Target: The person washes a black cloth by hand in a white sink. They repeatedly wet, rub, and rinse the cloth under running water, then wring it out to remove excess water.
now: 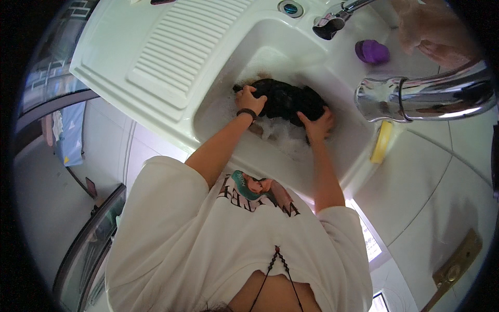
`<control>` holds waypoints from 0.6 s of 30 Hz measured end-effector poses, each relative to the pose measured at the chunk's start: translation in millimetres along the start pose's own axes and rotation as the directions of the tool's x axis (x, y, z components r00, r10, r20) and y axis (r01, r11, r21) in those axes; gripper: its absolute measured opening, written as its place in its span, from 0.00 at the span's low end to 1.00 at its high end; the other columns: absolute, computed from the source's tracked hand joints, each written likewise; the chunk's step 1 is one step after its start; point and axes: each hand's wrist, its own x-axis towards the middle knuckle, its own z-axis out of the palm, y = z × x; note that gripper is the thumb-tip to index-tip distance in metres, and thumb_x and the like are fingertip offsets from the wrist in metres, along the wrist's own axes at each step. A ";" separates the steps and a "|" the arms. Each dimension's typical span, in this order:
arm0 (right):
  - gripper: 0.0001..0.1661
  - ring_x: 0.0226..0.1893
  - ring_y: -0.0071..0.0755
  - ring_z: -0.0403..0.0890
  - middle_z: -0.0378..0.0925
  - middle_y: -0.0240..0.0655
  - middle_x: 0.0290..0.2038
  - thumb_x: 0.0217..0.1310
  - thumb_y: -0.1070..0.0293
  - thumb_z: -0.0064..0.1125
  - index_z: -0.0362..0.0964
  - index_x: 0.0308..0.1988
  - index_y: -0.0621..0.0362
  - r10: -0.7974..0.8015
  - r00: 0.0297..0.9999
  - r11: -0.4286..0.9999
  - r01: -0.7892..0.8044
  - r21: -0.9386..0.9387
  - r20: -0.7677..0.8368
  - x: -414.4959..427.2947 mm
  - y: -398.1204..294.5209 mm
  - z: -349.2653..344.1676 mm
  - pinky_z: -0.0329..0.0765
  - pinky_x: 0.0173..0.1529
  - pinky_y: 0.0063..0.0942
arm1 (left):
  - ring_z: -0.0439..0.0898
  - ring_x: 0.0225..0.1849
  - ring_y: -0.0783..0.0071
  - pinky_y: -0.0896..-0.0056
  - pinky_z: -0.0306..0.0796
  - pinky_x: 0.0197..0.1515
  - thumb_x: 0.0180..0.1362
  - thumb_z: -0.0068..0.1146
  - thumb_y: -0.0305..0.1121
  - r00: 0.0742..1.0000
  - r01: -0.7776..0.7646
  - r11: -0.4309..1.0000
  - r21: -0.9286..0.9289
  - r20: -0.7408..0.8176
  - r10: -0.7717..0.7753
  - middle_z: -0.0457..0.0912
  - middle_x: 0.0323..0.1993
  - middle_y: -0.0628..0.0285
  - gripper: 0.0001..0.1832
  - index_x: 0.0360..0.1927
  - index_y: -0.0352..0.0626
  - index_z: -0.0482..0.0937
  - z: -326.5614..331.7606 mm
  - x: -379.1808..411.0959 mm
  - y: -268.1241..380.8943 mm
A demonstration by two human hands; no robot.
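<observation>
A wet, bunched black cloth [282, 97] lies in soapy water [278, 134] in a white laundry sink [269, 35]. My left hand [250, 100] grips the cloth at its left end, thumb and fingers around a fold. At the other end, my right hand [319, 124] holds the cloth with the thumb on top and the fingers at its outer side. Foam floats around the cloth, and part of it is under the water. What lies beneath the cloth is hidden.
A ribbed washboard [175, 54] is moulded into the counter at left. From the right, a chrome faucet [390, 99] reaches toward the basin. A second chrome spout [329, 25] hangs at the far rim. A purple brush-like object [372, 52] and a yellow bar [382, 142] sit along the right edge.
</observation>
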 end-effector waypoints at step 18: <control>0.34 0.51 0.37 0.68 0.65 0.38 0.50 0.32 0.81 0.58 0.67 0.48 0.58 -0.218 0.862 0.789 -0.120 0.603 0.457 -37.4 -87.9 -32.6 0.64 0.55 0.28 | 0.61 0.59 0.49 0.40 0.60 0.54 0.46 0.56 0.57 0.855 0.494 0.571 -0.656 0.247 -0.456 0.58 0.61 0.51 0.44 0.63 0.49 0.54 22.6 -3.7 5.4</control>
